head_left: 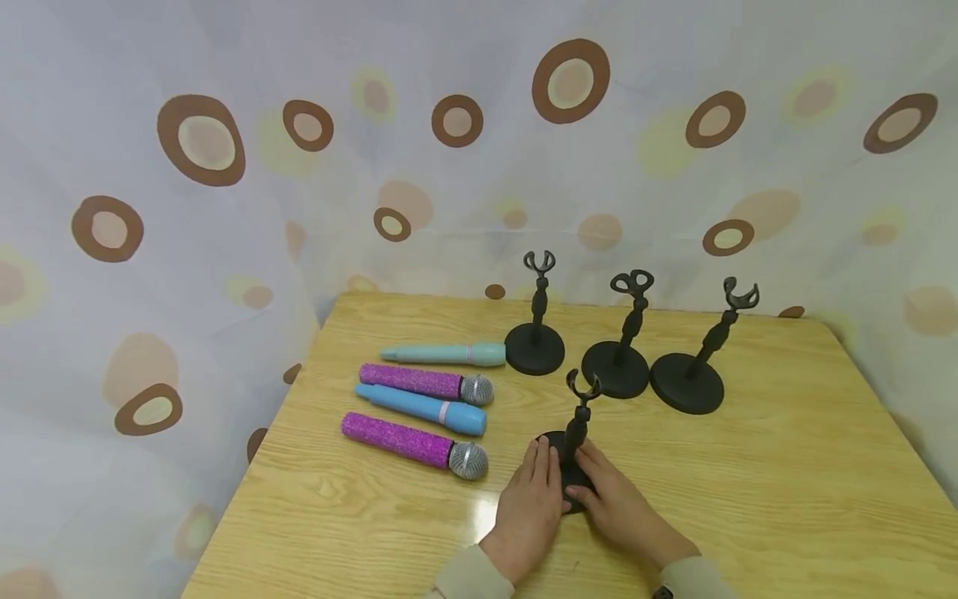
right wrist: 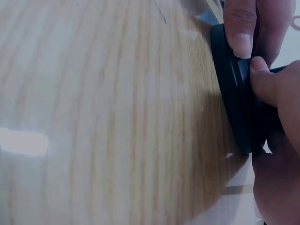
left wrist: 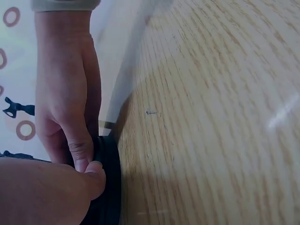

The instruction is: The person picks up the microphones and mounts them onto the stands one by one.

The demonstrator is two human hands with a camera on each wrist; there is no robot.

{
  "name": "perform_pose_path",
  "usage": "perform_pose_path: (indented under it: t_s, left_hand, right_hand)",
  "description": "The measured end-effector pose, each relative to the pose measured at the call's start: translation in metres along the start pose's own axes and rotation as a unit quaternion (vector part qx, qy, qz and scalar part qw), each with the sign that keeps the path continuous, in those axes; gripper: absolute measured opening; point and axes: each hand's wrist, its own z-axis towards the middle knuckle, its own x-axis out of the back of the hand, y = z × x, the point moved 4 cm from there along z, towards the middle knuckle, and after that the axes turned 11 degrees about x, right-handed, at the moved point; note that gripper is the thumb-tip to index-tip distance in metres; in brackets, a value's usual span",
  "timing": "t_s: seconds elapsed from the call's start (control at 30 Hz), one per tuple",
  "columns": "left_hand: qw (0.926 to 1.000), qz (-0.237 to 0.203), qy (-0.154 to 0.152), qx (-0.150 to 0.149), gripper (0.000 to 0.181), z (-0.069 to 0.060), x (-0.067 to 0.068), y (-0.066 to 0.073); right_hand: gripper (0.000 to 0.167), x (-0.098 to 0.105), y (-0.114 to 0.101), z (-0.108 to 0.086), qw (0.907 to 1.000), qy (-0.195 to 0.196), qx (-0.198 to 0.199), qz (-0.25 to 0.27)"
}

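A black tabletop microphone stand (head_left: 576, 433) with a round base and an open clip on top is between both hands, near the middle front of the table. My left hand (head_left: 527, 512) holds the left side of the base, fingers stretched along it and thumb at the front. From the right, my right hand (head_left: 624, 507) grips the same base. In the right wrist view both thumbs press on the base (right wrist: 232, 89), close together; its rim (left wrist: 110, 187) also shows in the left wrist view. Whether the base touches the table I cannot tell.
Three more black stands (head_left: 535, 349), (head_left: 616, 368), (head_left: 687, 383) stand along the back. To the left lie a mint microphone (head_left: 445, 354), a blue one (head_left: 422, 408) and two purple glittery ones (head_left: 412, 380), (head_left: 397, 438), on a wooden table (head_left: 808, 466). Patterned cloth (head_left: 479, 191) hangs behind.
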Motion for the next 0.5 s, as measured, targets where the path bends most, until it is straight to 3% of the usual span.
perform_pose_path:
  t_s: [0.13, 0.33, 0.43, 0.5]
  left_hand:
    - [0.9999, -0.011, -0.002, 0.001, 0.067, -0.002, -0.003, 0.001]
    - [0.9965, -0.059, -0.056, -0.018, 0.067, 0.003, -0.004, -0.001]
    - [0.9877, -0.119, -0.099, -0.022, 0.067, 0.004, -0.004, -0.007]
    - [0.9738, -0.179, -0.139, -0.021, 0.067, 0.003, -0.001, -0.014]
  right_hand:
    - [0.059, -0.002, 0.003, -0.003, 0.9999, 0.003, -0.003, 0.009]
    - [0.063, -0.005, 0.008, -0.005, 0.9995, 0.01, -0.025, 0.018]
    - [0.063, -0.007, 0.009, -0.006, 0.9993, 0.012, -0.027, 0.022]
    - [0.063, -0.008, 0.009, -0.007, 0.9991, 0.007, -0.03, 0.028]
